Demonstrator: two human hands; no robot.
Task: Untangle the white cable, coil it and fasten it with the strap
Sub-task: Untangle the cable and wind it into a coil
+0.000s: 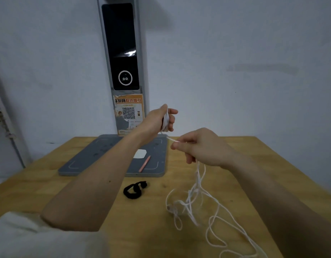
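A person is winding a white cable (pixel 196 194) around the left hand (pixel 161 119), raised at the far middle of the worktop (pixel 67 183). Several turns are already sitting in that hand's curled grip, running roughly upright across the palm. The right hand (pixel 198 146) is pinching the taut strand just beside it. Most of the cable is lying loose, possibly tangled, near right. The black strap (pixel 134 189) is waiting unused.

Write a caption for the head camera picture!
Left hand winds white cable into loops, right hand feeding it.
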